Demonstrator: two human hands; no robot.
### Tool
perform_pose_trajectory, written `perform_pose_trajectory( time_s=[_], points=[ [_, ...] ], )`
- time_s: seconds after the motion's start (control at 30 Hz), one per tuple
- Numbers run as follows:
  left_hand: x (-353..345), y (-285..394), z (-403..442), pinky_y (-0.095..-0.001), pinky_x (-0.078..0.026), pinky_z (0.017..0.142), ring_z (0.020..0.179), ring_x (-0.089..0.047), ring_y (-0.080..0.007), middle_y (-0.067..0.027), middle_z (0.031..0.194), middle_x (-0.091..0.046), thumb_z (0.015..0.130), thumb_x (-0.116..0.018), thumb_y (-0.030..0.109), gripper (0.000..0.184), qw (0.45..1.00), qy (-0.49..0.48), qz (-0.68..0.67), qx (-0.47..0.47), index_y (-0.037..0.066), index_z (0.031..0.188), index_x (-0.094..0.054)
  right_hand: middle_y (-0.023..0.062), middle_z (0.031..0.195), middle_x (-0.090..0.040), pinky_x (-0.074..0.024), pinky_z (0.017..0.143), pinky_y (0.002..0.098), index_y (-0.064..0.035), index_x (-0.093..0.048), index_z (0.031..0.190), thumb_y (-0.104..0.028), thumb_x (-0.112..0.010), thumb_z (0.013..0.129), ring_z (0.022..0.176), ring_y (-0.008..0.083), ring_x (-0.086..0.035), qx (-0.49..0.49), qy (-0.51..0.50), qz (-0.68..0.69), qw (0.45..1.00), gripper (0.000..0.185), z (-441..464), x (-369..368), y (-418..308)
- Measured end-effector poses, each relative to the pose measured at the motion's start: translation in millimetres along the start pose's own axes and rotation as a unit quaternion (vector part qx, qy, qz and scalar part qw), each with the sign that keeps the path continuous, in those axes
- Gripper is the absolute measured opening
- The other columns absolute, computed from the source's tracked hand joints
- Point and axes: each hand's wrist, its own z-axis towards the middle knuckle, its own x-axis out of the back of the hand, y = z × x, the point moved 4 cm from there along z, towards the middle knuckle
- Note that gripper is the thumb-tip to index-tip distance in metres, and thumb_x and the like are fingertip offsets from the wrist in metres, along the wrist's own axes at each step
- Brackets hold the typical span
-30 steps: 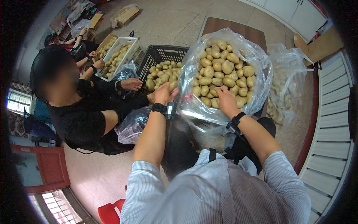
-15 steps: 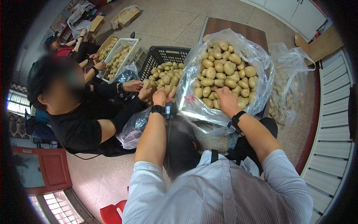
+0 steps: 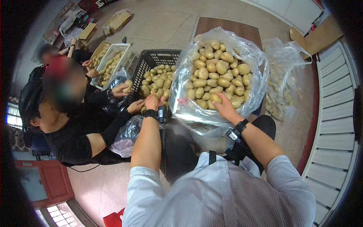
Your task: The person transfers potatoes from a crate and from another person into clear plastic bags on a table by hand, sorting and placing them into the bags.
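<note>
My right hand is closed around a potato at the near side of a large clear plastic bag full of potatoes. The bag's mouth is spread wide. My left hand is over the near end of a black plastic crate holding loose potatoes. Its thumb stands apart from the fingers, whose tips are partly hidden, and I see nothing held in it. Both my wrists wear black bands.
At the left sits a co-worker, one hand holding a potato beside the crate. Beyond are a white crate of potatoes and another person. A second plastic bag stands right of a brown board; a dark bag lies left.
My right hand has taken hold of a potato from the bag. The co-worker's hand has drawn back with a potato in it. The whole view has shifted slightly.
</note>
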Motion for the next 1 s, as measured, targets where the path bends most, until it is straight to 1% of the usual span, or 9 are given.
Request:
perform_pose_trajectory(
  time_s=[0.17,0.27,0.3,0.33,0.43,0.57,0.6,0.63,1.0],
  points=[
    [5.8,5.8,0.6,-0.0449,-0.053,0.067,0.078,-0.066,-0.0364,-0.0183,0.08,-0.068,0.076,-0.071,0.044,0.04,0.994,-0.024,0.107,-0.028,0.005,0.086,-0.065,0.0138,0.103,-0.064,-0.0508,0.078,0.0308,0.0002,-0.042,0.136,-0.026,-0.063,0.089,0.09,0.0199,-0.061,-0.087,-0.033,0.093,0.991,0.057,-3.7,-3.7,10.2],
    [1.3,19.4,-11.9,-0.0335,-0.056,0.059,0.075,-0.06,-0.0222,-0.0122,0.094,-0.06,0.087,-0.061,0.009,0.01,0.999,0.019,-0.006,0.047,-0.001,0.088,-0.059,0.0079,0.092,-0.064,-0.0487,0.06,0.0274,-0.0008,-0.043,0.136,-0.028,-0.063,0.09,0.072,0.0134,-0.058,-0.179,-0.064,0.154,0.97,0.057,-17.0,-6.4,3.0],
    [-4.8,55.7,-24.9,-0.0355,-0.053,0.057,0.073,-0.06,-0.024,-0.0126,0.089,-0.061,0.084,-0.066,0.012,0.013,0.951,-0.013,0.3,-0.075,0.001,0.083,-0.058,0.005,0.086,-0.062,-0.0443,0.054,0.0242,-0.0018,-0.045,0.133,-0.028,-0.062,0.092,0.065,0.0097,-0.054,-0.176,-0.07,0.168,0.967,0.051,-18.7,-8.5,2.0],
    [-12.2,70.1,-32.7,-0.0375,-0.051,0.056,0.07,-0.06,-0.0259,-0.0129,0.084,-0.061,0.08,-0.071,0.015,0.018,0.796,-0.042,0.573,-0.189,0.003,0.079,-0.058,0.0021,0.08,-0.06,-0.0399,0.048,0.0211,-0.0029,-0.046,0.129,-0.027,-0.061,0.094,0.058,0.0061,-0.049,-0.172,-0.076,0.182,0.965,0.046,-20.2,-10.3,0.3],
    [-11.4,69.4,-27.7,-0.0423,-0.045,0.055,0.069,-0.058,-0.0294,-0.0134,0.075,-0.06,0.073,-0.079,0.019,0.027,0.796,-0.021,0.597,-0.102,0.006,0.07,-0.055,0.0028,0.082,-0.06,-0.0385,0.047,0.0203,-0.0028,-0.048,0.126,-0.029,-0.062,0.093,0.055,0.0056,-0.048,-0.18,-0.105,0.18,0.961,0.044,-25.1,-13.3,-3.7],
    [-21.2,78.4,-31.8,-0.0389,-0.051,0.056,0.069,-0.06,-0.0277,-0.0133,0.083,-0.061,0.08,-0.073,0.016,0.019,0.746,-0.064,0.643,-0.163,0.003,0.082,-0.059,0.0015,0.084,-0.06,-0.0424,0.051,0.0246,-0.0038,-0.047,0.132,-0.034,-0.064,0.09,0.065,0.0095,-0.053,-0.185,-0.115,0.178,0.959,0.054,-31.2,-15.0,-11.5],
    [-20.1,78.8,-33.1,-0.0376,-0.054,0.058,0.07,-0.061,-0.0272,-0.0134,0.089,-0.06,0.083,-0.068,0.015,0.019,0.959,0.01,0.283,0.029,0.002,0.092,-0.058,0.0016,0.085,-0.06,-0.0425,0.053,0.0243,-0.0037,-0.048,0.132,-0.034,-0.064,0.09,0.067,0.0092,-0.052,-0.191,-0.119,0.168,0.96,0.054,-32.1,-15.0,-13.3],
    [-26.8,66.2,-38.7,-0.0363,-0.057,0.061,0.071,-0.062,-0.0267,-0.0135,0.094,-0.059,0.087,-0.064,0.013,0.021,0.963,0.081,-0.137,0.216,0.0,0.102,-0.058,0.0016,0.085,-0.06,-0.0426,0.054,0.0241,-0.0036,-0.049,0.131,-0.035,-0.065,0.09,0.068,0.009,-0.052,-0.197,-0.123,0.158,0.96,0.054,-33.2,-14.9,-12.7],
    [-114.2,128.9,-82.2,-0.0387,-0.059,0.066,0.084,-0.065,-0.0306,-0.0142,0.108,-0.056,0.092,-0.061,0.012,0.034,0.95,-0.16,-0.086,0.254,-0.001,0.12,-0.048,0.0077,0.1,-0.062,-0.0473,0.067,0.0277,0.0032,-0.052,0.126,-0.04,-0.065,0.088,0.081,0.0143,-0.056,-0.162,-0.128,0.142,0.968,0.059,-32.1,-17.1,-8.6]
  ],
)
